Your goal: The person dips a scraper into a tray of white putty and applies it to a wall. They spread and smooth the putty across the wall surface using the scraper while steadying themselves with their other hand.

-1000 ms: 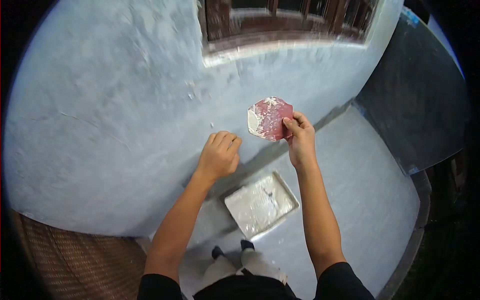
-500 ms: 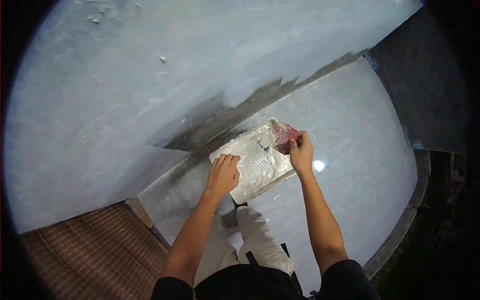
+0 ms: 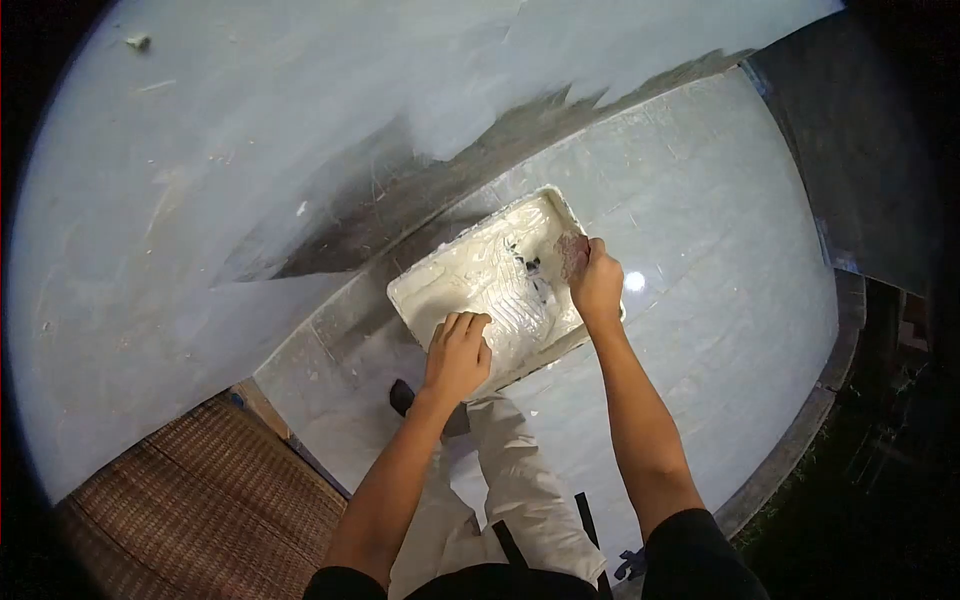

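Observation:
A pale rectangular tray [image 3: 412,280], its inside coated with wet cream-white filler, lies in front of me beside the wall's base. My left hand [image 3: 460,355] grips the tray's near left edge, with fingers curled over the rim. At the tray's right end, my right hand [image 3: 598,283] pinches a flat reddish spreader [image 3: 572,256] smeared with filler. The spreader's blade overlaps the filler, and its held end is hidden by my fingers. Ridged streaks and a few dark spots show in the middle of the filler.
A grey-white coated wall [image 3: 330,120] rises on the left, with a bare dark strip along its foot. Smooth grey floor [image 3: 720,260] extends to the right. A brown woven panel [image 3: 200,500] stands at lower left, and a dark panel [image 3: 860,150] at upper right.
The tray appears larger and further left, its left edge still under my left hand. My right hand has turned the spreader down towards the filler, showing less of its red face.

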A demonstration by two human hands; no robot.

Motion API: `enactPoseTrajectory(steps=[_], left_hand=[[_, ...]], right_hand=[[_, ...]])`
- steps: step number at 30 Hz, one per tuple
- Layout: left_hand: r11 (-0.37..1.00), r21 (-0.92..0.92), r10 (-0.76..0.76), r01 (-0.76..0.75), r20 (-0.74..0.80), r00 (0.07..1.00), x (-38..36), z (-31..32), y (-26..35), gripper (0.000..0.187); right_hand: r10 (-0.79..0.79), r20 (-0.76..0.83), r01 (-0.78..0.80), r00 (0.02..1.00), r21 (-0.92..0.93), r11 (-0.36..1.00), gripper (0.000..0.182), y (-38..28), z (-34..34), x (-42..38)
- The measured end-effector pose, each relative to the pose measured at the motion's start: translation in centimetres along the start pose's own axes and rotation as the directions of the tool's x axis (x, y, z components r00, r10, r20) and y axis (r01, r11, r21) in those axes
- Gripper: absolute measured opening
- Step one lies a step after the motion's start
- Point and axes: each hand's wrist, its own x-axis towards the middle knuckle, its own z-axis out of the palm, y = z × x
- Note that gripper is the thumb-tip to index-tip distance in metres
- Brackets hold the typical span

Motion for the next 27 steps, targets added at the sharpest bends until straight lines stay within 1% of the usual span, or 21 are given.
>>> enactPoseTrajectory(steps=[5, 8, 10, 14, 17, 19, 20, 22, 27], left_hand=[[0.999, -0.037, -0.003, 0.002, -0.017, 1.000, 0.2, 1.5, -0.6, 0.031], [0.999, -0.040, -0.003, 0.003, -0.013, 1.000, 0.3, 1.8, -0.7, 0.032], [0.999, -0.044, -0.013, 0.013, -0.003, 1.000, 0.3, 2.1, -0.8, 0.032], [0.997, -0.074, -0.037, 0.037, -0.002, 0.999, 0.1, 2.5, -1.1, 0.030], [0.996, -0.085, -0.037, 0.036, -0.010, 0.999, -0.1, 2.8, -1.1, 0.031], [0.995, -0.093, -0.042, 0.040, -0.014, 0.999, -0.3, 2.9, -1.0, 0.031], [0.995, -0.093, -0.039, 0.037, -0.018, 0.999, -0.4, 3.0, -1.0, 0.031], [0.995, -0.098, -0.034, 0.031, -0.026, 0.999, -0.5, 3.3, -0.8, 0.032], [0.991, -0.127, -0.048, 0.040, -0.058, 0.997, -1.1, 3.6, -0.5, 0.031]], right_hand=[[-0.013, 0.003, 0.012, 1.000, 0.004, 1.000, 0.007, 1.3, 1.5, 0.2], [-0.029, -0.006, 0.029, 1.000, 0.050, 0.998, 0.007, 1.3, 2.0, 0.5], [0.002, 0.026, -0.002, 1.000, -0.002, 1.000, 0.008, 1.3, 2.6, 0.8], [0.027, 0.013, -0.026, 1.000, -0.037, 0.999, 0.008, 1.2, 3.3, 0.8], [-0.011, 0.007, 0.011, 1.000, -0.064, 0.998, 0.008, 1.8, 3.5, 0.9], [-0.043, 0.001, 0.043, 0.999, 0.003, 0.999, 0.007, 2.4, 3.5, 1.1], [-0.046, 0.000, 0.046, 0.999, 0.002, 0.999, 0.007, 2.7, 3.5, 1.0], [-0.044, 0.037, 0.041, 0.998, 0.061, 0.997, 0.009, 2.6, 2.8, 0.9], [-0.093, 0.063, 0.089, 0.994, 0.075, 0.993, 0.014, 3.4, 3.1, 1.2]])
